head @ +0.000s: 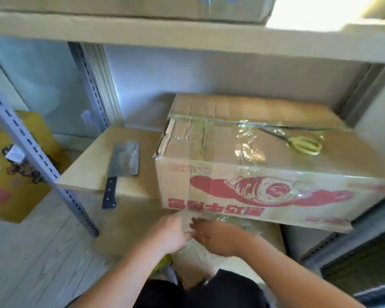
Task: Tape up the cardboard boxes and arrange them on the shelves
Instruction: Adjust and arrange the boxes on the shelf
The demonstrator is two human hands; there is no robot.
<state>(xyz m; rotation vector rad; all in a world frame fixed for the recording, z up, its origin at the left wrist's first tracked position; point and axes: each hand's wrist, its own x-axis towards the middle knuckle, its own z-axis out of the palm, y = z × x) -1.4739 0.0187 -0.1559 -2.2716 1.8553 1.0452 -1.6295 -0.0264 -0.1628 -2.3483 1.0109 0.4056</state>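
Below the taped box [253, 165], our left hand [168, 234] and right hand [211, 235] meet, fingers touching; what they grip, we cannot tell.

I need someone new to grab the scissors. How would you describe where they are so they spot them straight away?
Look at the middle shelf, where a big taped cardboard box with a red fish print sits. The scissors lie flat on top of that box, toward its right end. Their pale yellow handles set them apart from the cleaver, which has a black handle and lies on the shelf left of the box.
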